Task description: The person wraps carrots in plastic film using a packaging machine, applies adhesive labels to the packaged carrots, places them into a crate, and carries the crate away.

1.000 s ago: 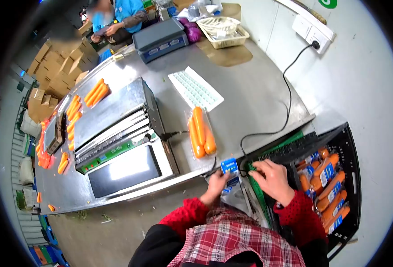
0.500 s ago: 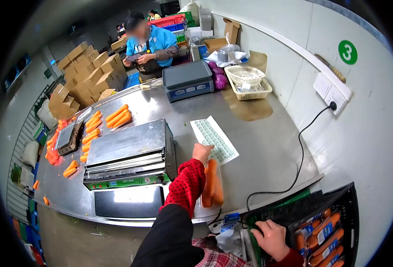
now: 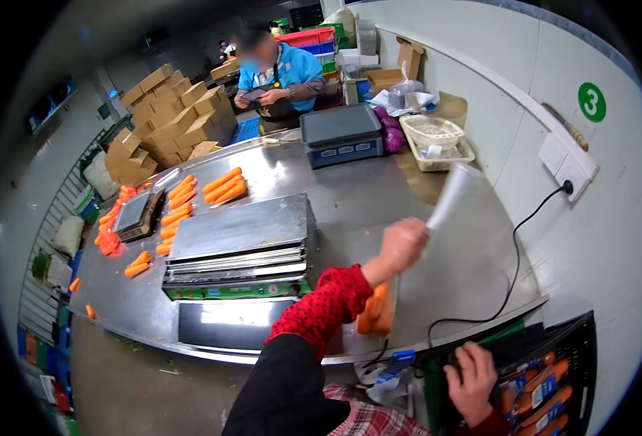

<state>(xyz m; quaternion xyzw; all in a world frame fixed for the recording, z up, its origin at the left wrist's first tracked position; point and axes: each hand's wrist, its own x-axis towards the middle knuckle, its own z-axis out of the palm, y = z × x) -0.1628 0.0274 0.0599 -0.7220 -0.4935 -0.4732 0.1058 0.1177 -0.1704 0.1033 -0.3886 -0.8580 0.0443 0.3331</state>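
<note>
My left hand (image 3: 403,245) is closed on a sheet of labels (image 3: 455,195), which is raised off the table and seen nearly edge-on, blurred by motion. Below that wrist lies a clear-wrapped pack of carrots (image 3: 376,312), partly covered by my sleeve. At the lower right, my right hand (image 3: 472,381) is held over the left side of a black crate (image 3: 590,356), fingers bent and apart, with nothing visible in them. Inside the crate are several packed carrots (image 3: 546,392) with blue-and-white labels.
A wrapping machine (image 3: 241,236) stands left of my arm, with loose carrots (image 3: 225,185) beyond it. Farther back are a grey scale (image 3: 341,134) and cream baskets (image 3: 441,149). A black cable (image 3: 514,269) crosses the table's right side. A person in blue (image 3: 299,69) stands across.
My left hand has taken up the label sheet, which lay flat on the table, and lifted it to the right. The view has turned slightly left. My right hand stays by the crate.
</note>
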